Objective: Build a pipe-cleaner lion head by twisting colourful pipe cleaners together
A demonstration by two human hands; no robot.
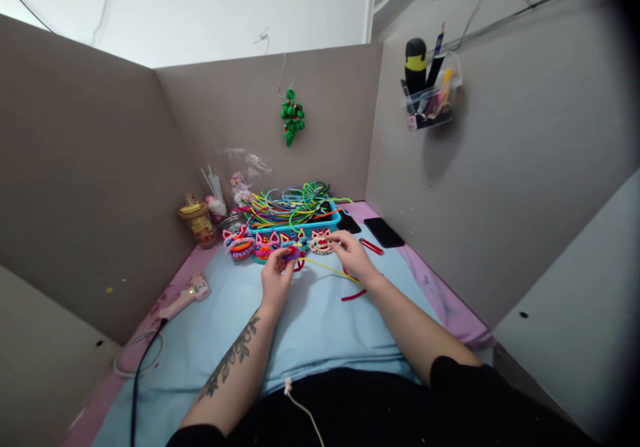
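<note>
My left hand [277,279] is closed around a purple and red fuzzy piece [292,254], apparently made of pipe cleaner. A yellow pipe cleaner [325,265] runs from beside that piece to the right, passing below my right hand [352,258]. The right hand has its fingers partly bent and apart, next to a white lion-like pipe-cleaner head [321,241]; I cannot tell whether they touch it. Several colourful heads of the same sort, among them a pink and purple one [239,244], stand in a row behind my hands. A red pipe cleaner [354,296] lies below my right wrist.
Behind the heads stands a blue basket [295,228] full of pipe cleaners. A pink glue gun [186,296] with a black cord lies left. At right are a phone [384,232] and a red tool [371,246]. Grey panels enclose the table; a bin of tools [430,105] hangs right.
</note>
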